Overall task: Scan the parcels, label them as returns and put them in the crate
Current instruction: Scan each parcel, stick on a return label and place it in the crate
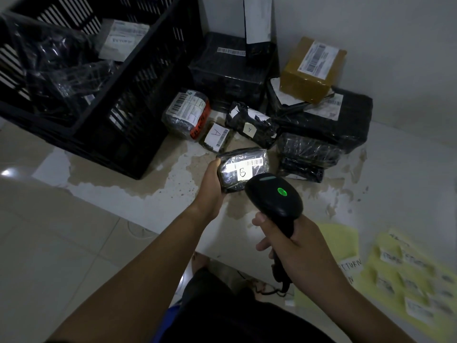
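Observation:
My left hand (210, 188) grips a small black-wrapped parcel (228, 169) with a barcode strip and a white label marked "B". My right hand (294, 246) holds a black barcode scanner (275, 198) by its handle, its head just below the parcel with a green light lit. A bright patch of light falls on the parcel's barcode. The black slatted crate (138, 70) stands at the upper left and holds several wrapped parcels, one with a white label reading "RETURN".
Several parcels lie on the tiled floor in the wall corner: two small ones marked "A" (217, 134), a grey one with orange tape (186, 112), large black boxes (326, 120), a brown box (311, 70). Yellow sheets with white return labels (405, 276) lie at the right.

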Demonstrator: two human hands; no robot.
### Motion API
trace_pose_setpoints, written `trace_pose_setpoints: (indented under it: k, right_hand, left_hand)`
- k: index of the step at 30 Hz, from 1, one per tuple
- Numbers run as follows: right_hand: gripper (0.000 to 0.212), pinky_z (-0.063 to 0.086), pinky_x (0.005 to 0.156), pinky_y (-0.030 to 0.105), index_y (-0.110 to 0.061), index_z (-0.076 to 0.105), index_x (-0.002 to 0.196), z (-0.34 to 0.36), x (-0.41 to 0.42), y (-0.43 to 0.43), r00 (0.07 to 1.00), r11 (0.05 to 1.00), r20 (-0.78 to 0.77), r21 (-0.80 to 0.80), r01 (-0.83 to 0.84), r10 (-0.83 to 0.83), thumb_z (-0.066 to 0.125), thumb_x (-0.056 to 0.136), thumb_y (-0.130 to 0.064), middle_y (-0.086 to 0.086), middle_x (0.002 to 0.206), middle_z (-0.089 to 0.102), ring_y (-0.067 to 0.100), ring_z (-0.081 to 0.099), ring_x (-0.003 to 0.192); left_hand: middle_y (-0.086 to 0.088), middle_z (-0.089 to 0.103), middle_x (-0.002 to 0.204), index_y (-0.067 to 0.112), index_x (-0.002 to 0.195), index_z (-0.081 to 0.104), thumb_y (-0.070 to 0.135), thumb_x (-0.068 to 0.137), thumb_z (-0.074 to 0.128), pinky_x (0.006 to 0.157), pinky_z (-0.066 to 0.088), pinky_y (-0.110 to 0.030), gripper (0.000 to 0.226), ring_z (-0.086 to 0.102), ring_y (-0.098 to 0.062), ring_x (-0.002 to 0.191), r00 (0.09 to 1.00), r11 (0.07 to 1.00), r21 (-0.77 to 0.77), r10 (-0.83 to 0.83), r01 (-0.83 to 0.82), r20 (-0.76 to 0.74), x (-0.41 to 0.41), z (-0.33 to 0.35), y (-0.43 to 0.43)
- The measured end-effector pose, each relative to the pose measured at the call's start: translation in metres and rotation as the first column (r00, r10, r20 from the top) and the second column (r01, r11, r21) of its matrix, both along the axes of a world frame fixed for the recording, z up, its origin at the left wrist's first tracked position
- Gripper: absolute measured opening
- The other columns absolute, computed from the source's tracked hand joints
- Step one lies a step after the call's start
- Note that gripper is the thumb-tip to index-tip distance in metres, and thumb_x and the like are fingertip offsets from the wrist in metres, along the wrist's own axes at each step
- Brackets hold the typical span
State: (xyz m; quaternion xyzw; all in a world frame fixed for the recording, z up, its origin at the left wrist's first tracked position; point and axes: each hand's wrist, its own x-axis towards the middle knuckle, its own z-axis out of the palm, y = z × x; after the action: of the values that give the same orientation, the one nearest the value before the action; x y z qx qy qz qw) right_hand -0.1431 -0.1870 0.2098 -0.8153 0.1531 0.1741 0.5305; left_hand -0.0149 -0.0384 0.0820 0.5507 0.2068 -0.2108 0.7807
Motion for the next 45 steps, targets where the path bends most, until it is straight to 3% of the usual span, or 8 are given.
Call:
trace_pose_setpoints:
  k: [7,12,16,32,34,37,45]
  right_hand:
    - [0.048,0.048,0.060,0.018,-0.023,0.069,0.095,0.009,-0.006,0.000,1.000,1.000,0.021,0.009,0.010,-0.010,0.051,0.078,-0.065,-0.010,0.069,0.074,0.002,0.067,0.060]
    - [0.048,0.047,0.058,0.012,-0.023,0.069,0.097,0.015,-0.013,0.000,0.999,0.999,0.031,0.033,0.021,-0.022,0.052,0.077,-0.063,-0.009,0.069,0.073,0.001,0.067,0.060]
    - [0.048,0.047,0.059,0.010,-0.023,0.070,0.098,0.020,-0.018,0.000,0.999,0.998,0.027,0.054,0.022,-0.023,0.051,0.077,-0.061,-0.008,0.068,0.073,-0.001,0.067,0.059]
    - [0.048,0.048,0.057,0.010,-0.025,0.072,0.096,0.033,-0.028,0.003,0.999,0.998,0.024,0.059,0.038,-0.039,0.052,0.074,-0.063,-0.010,0.066,0.073,-0.003,0.067,0.057]
    - [0.048,0.048,0.058,0.010,-0.027,0.071,0.095,0.034,-0.029,0.003,0.999,0.998,0.034,0.049,0.025,-0.027,0.054,0.082,-0.070,-0.011,0.067,0.073,-0.002,0.067,0.059]
    - [0.055,0.047,0.060,0.011,-0.026,0.072,0.090,0.037,-0.032,0.003,0.999,0.999,0.034,0.040,0.008,-0.009,0.053,0.078,-0.077,-0.010,0.067,0.073,0.000,0.067,0.060]
    - [0.051,0.047,0.060,0.011,-0.024,0.073,0.088,0.039,-0.034,0.004,1.000,1.000,0.030,0.029,-0.009,0.009,0.048,0.071,-0.065,-0.008,0.067,0.073,0.001,0.067,0.061]
  left_hand:
    - [-0.002,0.077,0.111,0.022,0.119,0.064,0.040,0.108,0.024,0.100,0.051,-0.042,0.045,0.069,-0.022,0.111,1.000,1.000,0.011,0.007,-0.007,-0.026,0.000,-0.001,0.002]
    - [-0.011,0.072,0.121,0.013,0.131,0.062,0.040,0.107,0.027,0.108,0.047,-0.053,0.050,0.067,-0.029,0.117,0.999,0.999,0.037,0.025,-0.023,-0.031,0.002,-0.001,0.005]
    - [-0.015,0.072,0.119,0.008,0.128,0.064,0.034,0.104,0.025,0.108,0.046,-0.057,0.052,0.066,-0.033,0.117,0.997,0.998,0.027,0.064,-0.064,-0.034,0.004,-0.001,0.006]
    - [-0.013,0.075,0.113,0.011,0.119,0.067,0.029,0.104,0.023,0.106,0.049,-0.053,0.049,0.068,-0.030,0.113,0.998,0.998,0.026,0.054,-0.053,-0.030,0.002,0.000,0.012]
    - [-0.013,0.074,0.114,0.011,0.119,0.067,0.029,0.104,0.024,0.107,0.048,-0.055,0.049,0.067,-0.031,0.114,0.998,0.998,0.023,0.056,-0.056,-0.026,0.002,-0.001,0.014]
    - [-0.014,0.074,0.116,0.011,0.121,0.067,0.031,0.104,0.026,0.108,0.046,-0.057,0.048,0.067,-0.032,0.115,0.997,0.997,0.017,0.070,-0.070,-0.042,0.004,-0.002,0.015]
    - [-0.014,0.074,0.114,0.010,0.121,0.066,0.032,0.104,0.026,0.107,0.047,-0.056,0.049,0.068,-0.031,0.113,0.994,0.995,0.026,0.095,-0.093,-0.062,0.004,0.001,0.015]
